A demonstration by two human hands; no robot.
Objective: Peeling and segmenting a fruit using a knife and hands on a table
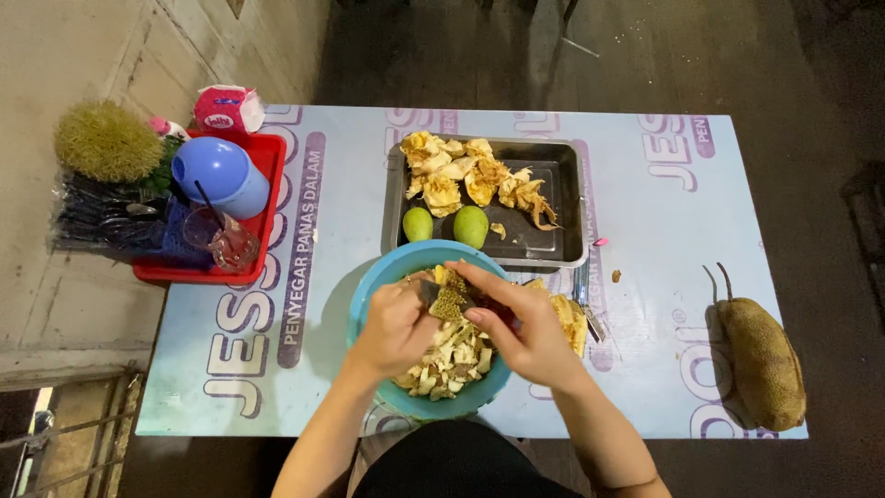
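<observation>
Head cam: left hand and right hand both pinching a spiky rind piece over the blue bowl, tray just behind.

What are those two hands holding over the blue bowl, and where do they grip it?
A piece of spiky jackfruit rind, pinched at its edges by left hand and right hand.

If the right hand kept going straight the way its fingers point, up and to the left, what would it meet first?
The right hand already touches the spiky rind piece over the blue bowl. Further along lie the left hand and the bowl's rim, though depth is unclear from above.
</observation>
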